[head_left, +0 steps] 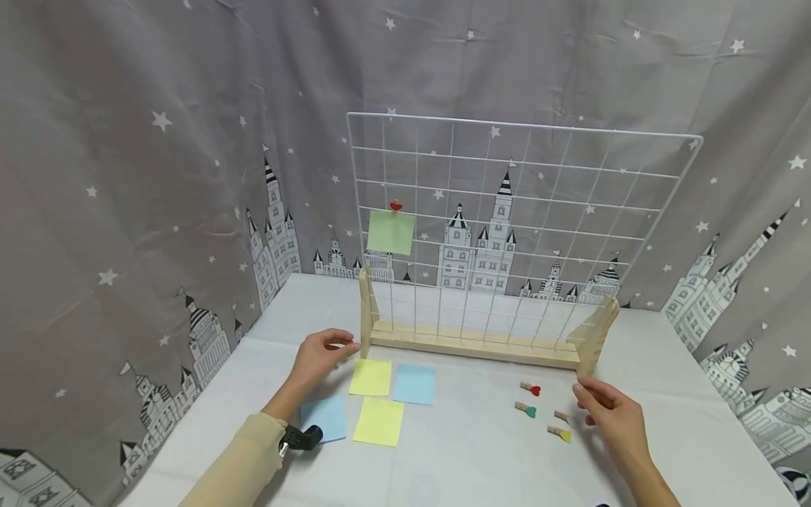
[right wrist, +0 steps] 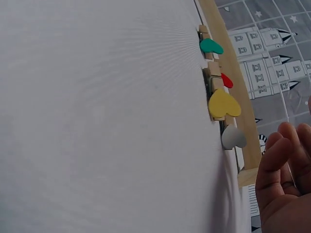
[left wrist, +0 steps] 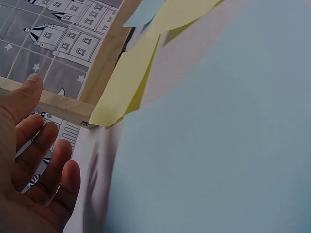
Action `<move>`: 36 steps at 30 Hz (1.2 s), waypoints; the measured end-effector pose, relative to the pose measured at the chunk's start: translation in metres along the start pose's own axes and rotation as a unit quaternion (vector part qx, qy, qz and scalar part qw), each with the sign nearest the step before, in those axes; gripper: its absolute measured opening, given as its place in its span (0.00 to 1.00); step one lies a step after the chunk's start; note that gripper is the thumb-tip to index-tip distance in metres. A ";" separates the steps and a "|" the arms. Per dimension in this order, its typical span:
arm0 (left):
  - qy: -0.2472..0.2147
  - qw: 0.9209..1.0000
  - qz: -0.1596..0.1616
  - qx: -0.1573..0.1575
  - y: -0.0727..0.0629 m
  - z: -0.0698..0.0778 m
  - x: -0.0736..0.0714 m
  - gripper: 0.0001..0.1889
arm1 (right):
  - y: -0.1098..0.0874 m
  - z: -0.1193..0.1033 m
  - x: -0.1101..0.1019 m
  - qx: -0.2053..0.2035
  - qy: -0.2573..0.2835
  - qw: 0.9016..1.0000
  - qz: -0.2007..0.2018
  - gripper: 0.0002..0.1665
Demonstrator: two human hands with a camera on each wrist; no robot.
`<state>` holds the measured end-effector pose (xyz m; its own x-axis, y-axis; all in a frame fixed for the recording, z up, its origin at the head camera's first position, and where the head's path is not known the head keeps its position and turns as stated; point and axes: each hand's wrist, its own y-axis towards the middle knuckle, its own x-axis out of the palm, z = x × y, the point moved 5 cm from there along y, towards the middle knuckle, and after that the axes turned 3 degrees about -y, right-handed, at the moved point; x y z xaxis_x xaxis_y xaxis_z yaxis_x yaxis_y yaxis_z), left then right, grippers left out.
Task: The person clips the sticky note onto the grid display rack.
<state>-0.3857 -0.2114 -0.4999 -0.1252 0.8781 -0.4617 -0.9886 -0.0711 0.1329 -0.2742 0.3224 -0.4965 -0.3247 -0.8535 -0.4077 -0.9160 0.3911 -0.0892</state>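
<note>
Lengthwise, the wooden stand (head_left: pixel 469 345) spans between left grip (head_left: pixel 321 355) and right grip (head_left: pixel 616 415), both relaxed and empty, heart clips (head_left: pixel 565 435) just left of the latter

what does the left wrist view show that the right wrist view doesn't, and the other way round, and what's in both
Only the left wrist view shows the left hand and paper notes, yellow and blue. Only the right wrist view shows the right hand and the heart clips: green, red, yellow and pale. Both show parts of the wire grid, its wooden stand, the white tabletop and the castle-print curtain.
</note>
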 end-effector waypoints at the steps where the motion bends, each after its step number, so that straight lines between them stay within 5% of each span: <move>1: 0.001 1.000 0.001 -0.003 0.000 -0.001 0.001 0.21 | 0.000 0.002 0.001 0.001 -0.001 1.000 0.000 0.33; 10: 0.043 0.999 -0.001 0.005 0.001 -0.010 0.004 0.20 | 0.000 0.008 0.001 -0.003 -0.014 1.000 0.010 0.31; 20: 0.035 0.999 -0.006 -0.004 -0.002 -0.014 0.008 0.18 | 0.003 0.019 0.004 -0.013 -0.039 0.999 0.006 0.26; 25: 0.033 0.999 -0.011 -0.003 -0.003 -0.015 0.011 0.15 | 0.001 0.020 0.005 -0.038 -0.091 0.995 0.015 0.23; 31: 0.038 0.999 -0.012 0.008 -0.004 -0.017 0.014 0.12 | -0.001 0.020 0.002 -0.080 -0.184 0.979 0.041 0.18; 36: 0.043 0.999 -0.015 0.017 -0.004 -0.017 0.015 0.13 | -0.001 0.023 0.003 -0.077 -0.210 0.974 0.019 0.19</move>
<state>-0.3856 -0.2055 -0.5222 -0.1031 0.8352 -0.5401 -0.9888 -0.0273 0.1465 -0.2690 0.3275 -0.5181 -0.2647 -0.6100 -0.7469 -0.9400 0.3360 0.0587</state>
